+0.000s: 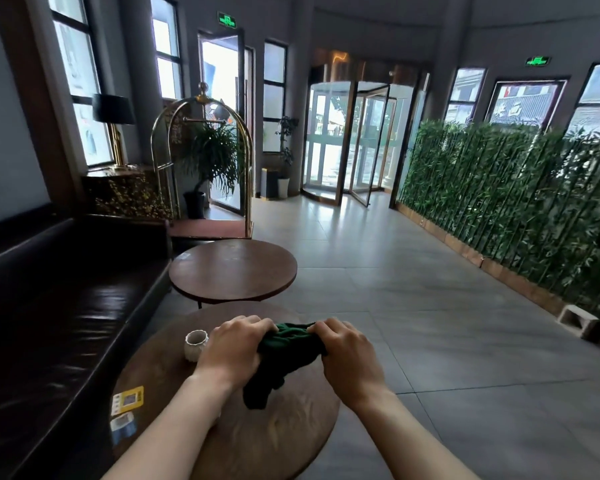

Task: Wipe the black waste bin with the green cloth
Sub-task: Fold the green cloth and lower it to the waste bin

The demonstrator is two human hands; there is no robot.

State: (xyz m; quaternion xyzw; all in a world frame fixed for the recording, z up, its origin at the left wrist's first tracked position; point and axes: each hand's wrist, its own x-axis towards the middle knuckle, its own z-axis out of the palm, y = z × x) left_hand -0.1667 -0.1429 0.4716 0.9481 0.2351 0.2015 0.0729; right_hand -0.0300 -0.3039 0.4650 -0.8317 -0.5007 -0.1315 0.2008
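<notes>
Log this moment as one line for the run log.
stage: preparing | hands: left and right both gripping green cloth | over: round table | waste bin: not identifiable

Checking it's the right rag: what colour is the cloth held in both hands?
Dark green cloth, head view.

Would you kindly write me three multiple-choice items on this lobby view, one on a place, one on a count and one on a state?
1. Where does the small white ribbed cup stand?
A. on the near round wooden table
B. on the far round table
C. on the floor

2. How many round wooden tables show?
A. one
B. two
C. four

3. How is the dark green cloth held?
A. lying flat, untouched
B. bunched between both hands
C. draped over the sofa

Answers:
1 A: the cup stands on the near table, beside the left hand.
2 B: a far table stands beyond it.
3 B: the left hand and right hand grip the cloth.
</notes>
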